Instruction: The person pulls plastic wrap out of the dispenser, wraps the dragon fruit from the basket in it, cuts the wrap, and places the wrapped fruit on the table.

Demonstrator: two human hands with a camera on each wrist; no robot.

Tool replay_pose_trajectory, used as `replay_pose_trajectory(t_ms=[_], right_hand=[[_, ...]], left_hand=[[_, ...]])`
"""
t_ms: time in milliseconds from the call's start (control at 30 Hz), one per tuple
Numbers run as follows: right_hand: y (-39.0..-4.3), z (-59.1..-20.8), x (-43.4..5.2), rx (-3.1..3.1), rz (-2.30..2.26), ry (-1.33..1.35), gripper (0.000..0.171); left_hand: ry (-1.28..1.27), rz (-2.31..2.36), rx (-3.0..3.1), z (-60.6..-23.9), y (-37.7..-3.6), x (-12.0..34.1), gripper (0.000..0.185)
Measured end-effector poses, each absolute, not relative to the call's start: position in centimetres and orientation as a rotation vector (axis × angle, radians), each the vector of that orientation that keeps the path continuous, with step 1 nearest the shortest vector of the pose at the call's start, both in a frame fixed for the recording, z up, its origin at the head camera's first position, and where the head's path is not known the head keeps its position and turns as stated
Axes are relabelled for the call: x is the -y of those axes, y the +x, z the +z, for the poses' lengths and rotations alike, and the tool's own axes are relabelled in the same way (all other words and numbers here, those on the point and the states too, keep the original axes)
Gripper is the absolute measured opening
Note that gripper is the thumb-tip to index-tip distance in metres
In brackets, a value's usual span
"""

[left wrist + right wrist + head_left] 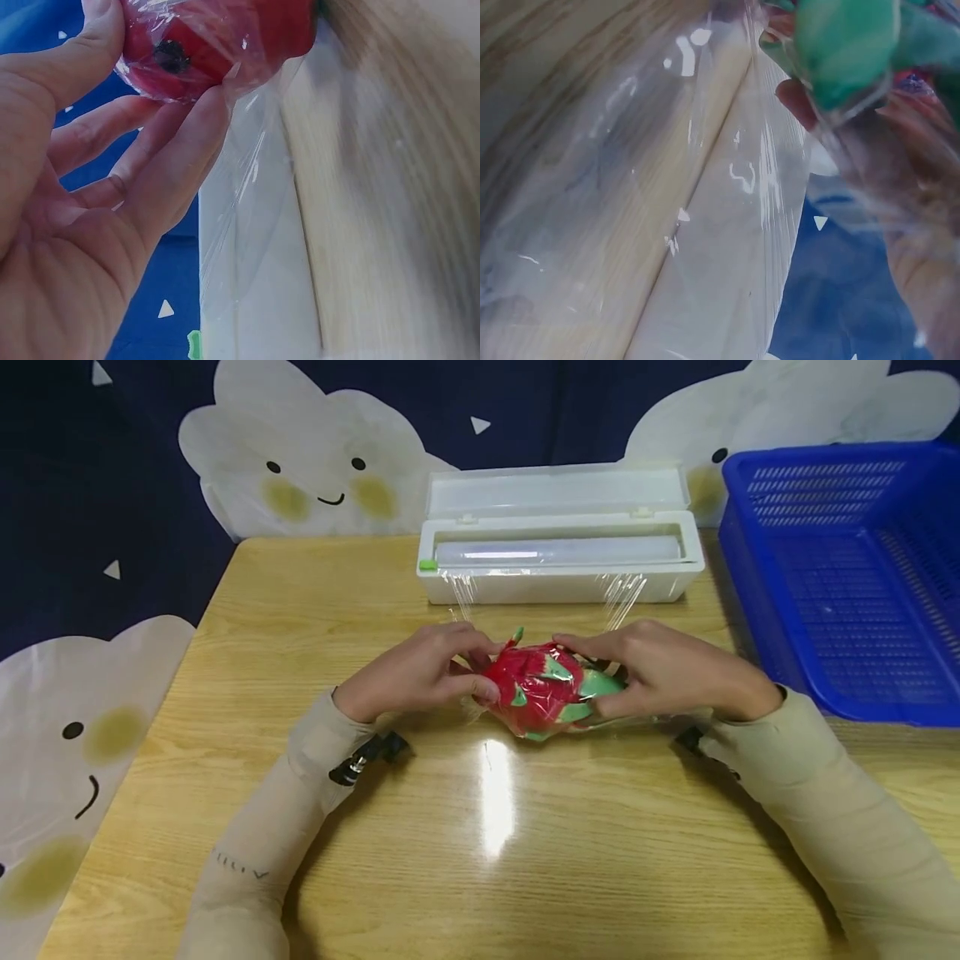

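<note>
A red dragon fruit [542,689] with green scales lies on the wooden table [300,610], covered in clear cling film [618,597] that still runs back to the white dispenser box [558,556]. My left hand [423,672] grips its left end, thumb and fingers curled round it. In the left wrist view the fingers [176,161] pinch the red fruit [217,41] through the film. On the other end, my right hand [660,668] holds the fruit over the wrap. The right wrist view shows a green scale [847,41] under film [727,187].
A blue plastic basket [847,577] stands at the right edge of the table. The dispenser's lid is open at the back. Dark cloth with white cloud shapes [300,468] hangs behind and left of the table.
</note>
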State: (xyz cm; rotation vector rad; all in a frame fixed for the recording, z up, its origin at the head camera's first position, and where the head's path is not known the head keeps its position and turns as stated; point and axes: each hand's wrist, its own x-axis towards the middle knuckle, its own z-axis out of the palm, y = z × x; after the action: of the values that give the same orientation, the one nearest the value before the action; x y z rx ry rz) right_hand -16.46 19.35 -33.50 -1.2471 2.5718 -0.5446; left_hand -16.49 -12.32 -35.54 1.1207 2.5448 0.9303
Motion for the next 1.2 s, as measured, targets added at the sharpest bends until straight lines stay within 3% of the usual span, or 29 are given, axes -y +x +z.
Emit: replay_pose_trajectory(t_ms=[1200], right_hand=[[-17.17,-33.85,-19.78,-2.482,-0.593,-1.128,0.072]], left_hand=[[1.094,0.959,-2.526,-36.14,-16.99,12.51,0.046]])
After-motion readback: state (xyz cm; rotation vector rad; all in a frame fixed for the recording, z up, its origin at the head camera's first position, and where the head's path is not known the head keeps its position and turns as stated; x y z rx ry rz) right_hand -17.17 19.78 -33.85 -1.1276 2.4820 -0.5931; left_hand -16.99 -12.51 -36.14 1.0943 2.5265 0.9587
